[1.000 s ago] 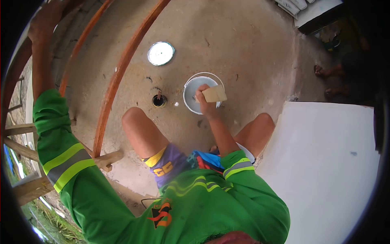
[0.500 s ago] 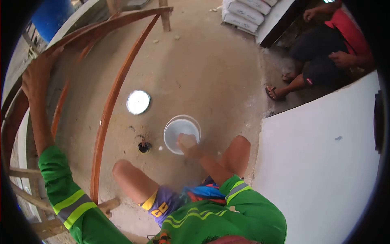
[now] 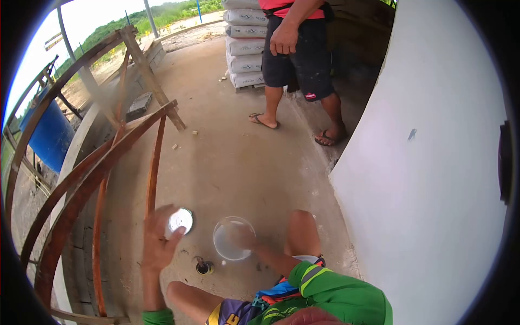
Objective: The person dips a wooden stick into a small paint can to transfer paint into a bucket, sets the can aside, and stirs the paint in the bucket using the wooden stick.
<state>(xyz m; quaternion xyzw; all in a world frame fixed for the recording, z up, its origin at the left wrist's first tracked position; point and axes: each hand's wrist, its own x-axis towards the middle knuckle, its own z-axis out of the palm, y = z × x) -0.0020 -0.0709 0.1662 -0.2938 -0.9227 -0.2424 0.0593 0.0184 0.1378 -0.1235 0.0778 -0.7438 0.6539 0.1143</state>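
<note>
- Filling the right side, a white wall bears a small grey-blue mark
- Brown floor runs back from the person's knees; the view now reaches farther ahead than half a second ago
- Reddish curved timbers stand at left, and the left hand, wrapped on one of them earlier, is off that grip
- A co-worker, lower at the doorway before, now stands upright in black shorts; the small red label on them is too small to read
- Stacked pale bags, cut off by the frame before, show more of the pile, with dark print too small to read
- A blue barrel stands beyond the timbers
- Purple and yellow shorts carry a yellow "G", partly cut off
- The white bucket sits on the floor ahead of the knees
- The left hand is raised with fingers apart, holding nothing
- The right hand is blurred at the bucket's mouth; I cannot tell whether it clamps the pale block seen in it a second ago
- A shiny disc lies beyond the left thumb
- A small dark pot stands near the bucket
</note>
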